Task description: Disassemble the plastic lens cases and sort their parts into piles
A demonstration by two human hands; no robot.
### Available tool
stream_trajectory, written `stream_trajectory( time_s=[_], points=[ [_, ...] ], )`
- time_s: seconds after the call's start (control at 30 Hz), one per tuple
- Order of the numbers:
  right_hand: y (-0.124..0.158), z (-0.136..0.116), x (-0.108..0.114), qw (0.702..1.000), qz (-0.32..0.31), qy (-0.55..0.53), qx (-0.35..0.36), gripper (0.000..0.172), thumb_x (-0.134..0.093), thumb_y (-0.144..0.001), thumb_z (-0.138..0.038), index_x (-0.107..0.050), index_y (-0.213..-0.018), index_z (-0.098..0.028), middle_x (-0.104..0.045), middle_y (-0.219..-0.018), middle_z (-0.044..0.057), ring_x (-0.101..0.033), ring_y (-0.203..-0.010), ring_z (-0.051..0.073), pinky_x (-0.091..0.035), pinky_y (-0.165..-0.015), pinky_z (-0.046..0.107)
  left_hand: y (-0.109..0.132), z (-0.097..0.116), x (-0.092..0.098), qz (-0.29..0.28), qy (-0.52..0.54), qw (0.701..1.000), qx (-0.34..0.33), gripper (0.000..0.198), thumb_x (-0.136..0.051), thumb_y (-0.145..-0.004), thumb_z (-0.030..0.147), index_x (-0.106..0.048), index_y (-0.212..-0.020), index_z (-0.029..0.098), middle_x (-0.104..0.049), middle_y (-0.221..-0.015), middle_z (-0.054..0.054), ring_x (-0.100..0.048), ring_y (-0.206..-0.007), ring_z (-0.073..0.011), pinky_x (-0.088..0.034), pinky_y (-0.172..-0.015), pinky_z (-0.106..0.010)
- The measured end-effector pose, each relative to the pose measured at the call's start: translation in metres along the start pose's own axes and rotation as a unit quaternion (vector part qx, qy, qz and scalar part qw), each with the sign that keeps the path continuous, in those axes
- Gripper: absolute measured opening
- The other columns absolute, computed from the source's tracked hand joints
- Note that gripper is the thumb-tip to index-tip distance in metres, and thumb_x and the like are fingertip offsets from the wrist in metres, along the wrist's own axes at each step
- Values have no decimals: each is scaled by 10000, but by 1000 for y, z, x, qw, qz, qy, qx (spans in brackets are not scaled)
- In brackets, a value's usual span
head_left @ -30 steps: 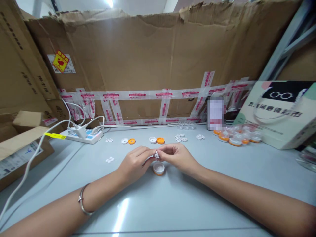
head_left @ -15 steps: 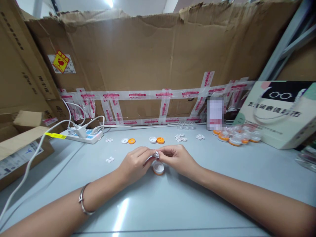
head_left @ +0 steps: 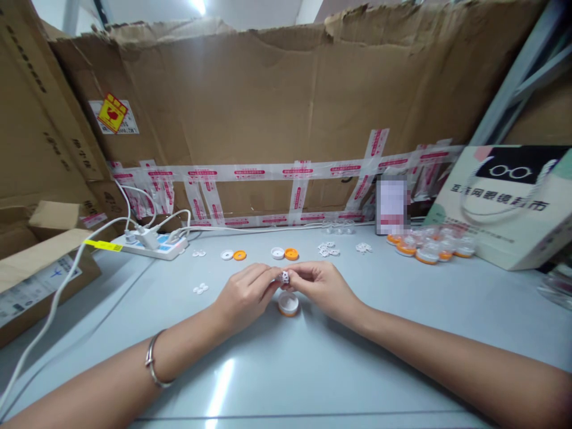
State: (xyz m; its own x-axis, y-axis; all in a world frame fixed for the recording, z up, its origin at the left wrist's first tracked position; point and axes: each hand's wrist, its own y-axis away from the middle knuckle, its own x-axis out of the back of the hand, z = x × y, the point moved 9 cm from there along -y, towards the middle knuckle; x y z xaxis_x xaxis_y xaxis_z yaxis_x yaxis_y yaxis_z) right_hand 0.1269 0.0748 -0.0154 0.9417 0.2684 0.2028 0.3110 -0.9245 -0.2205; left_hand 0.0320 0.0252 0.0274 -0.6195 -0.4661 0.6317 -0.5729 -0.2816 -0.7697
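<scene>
Between the fingertips of my left hand and my right hand is a small white openwork plastic piece. Both hands are closed in a pinch on it, and the fingers cover part of it. Just below my fingers, on the table, stands a round white cup with an orange base. Beyond the hands lie a white ring and an orange ring side by side. Another such pair, white and orange, is farther left. White openwork pieces lie beyond my right hand.
Small white discs lie to the left. A power strip with cables is at the back left, near an open carton. Several orange-based clear-topped containers, a phone and a paper bag stand at the right.
Both hands stay together on the small white piece, which looks slightly turned. The whole view has shifted a little; the things on the table lie as before.
</scene>
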Motion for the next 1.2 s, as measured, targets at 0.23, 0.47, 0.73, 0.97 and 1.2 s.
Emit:
stream_trajectory(
  time_s=[0.23,0.47,0.73,0.97,1.2],
  points=[
    [-4,10,0,991,5,-111,-75,184,-649,-661,-303,-715,-738,-150,-650,-627,0,-591,-600,105,-497,-666,261,-1,-3,5,25,52,998,5,155,-539,-823,93,-570,-964,150,-671,-793,-47,-620,-701,-128,-512,-641,-234],
    [-3,30,1,967,15,-179,-183,84,-640,-671,-195,-674,-700,-124,-673,-617,25,-621,-571,85,-508,-621,210,2,-22,-2,18,160,982,99,191,-567,-810,126,-571,-999,155,-669,-824,-45,-633,-701,-105,-535,-669,-207],
    [-3,36,-4,962,-9,-180,-207,81,-651,-672,-207,-630,-647,-132,-659,-607,20,-592,-536,73,-491,-599,204,1,-20,3,34,184,977,99,157,-568,-787,111,-575,-942,134,-656,-818,-57,-627,-698,-102,-543,-670,-199],
    [-44,15,121,962,182,204,-15,167,-608,-705,-289,-673,-758,-145,-687,-733,55,-620,-669,149,-475,-647,257,10,-52,0,36,219,940,259,109,-540,-775,143,-617,-852,143,-678,-792,-36,-627,-683,-112,-539,-685,-222],
    [-56,53,167,917,170,350,-83,41,-651,-593,-168,-672,-570,-141,-657,-573,51,-604,-623,201,-412,-584,274,13,-58,-7,26,235,929,285,203,-501,-830,194,-635,-978,160,-683,-899,-54,-634,-770,-131,-525,-727,-236]
  ],
)
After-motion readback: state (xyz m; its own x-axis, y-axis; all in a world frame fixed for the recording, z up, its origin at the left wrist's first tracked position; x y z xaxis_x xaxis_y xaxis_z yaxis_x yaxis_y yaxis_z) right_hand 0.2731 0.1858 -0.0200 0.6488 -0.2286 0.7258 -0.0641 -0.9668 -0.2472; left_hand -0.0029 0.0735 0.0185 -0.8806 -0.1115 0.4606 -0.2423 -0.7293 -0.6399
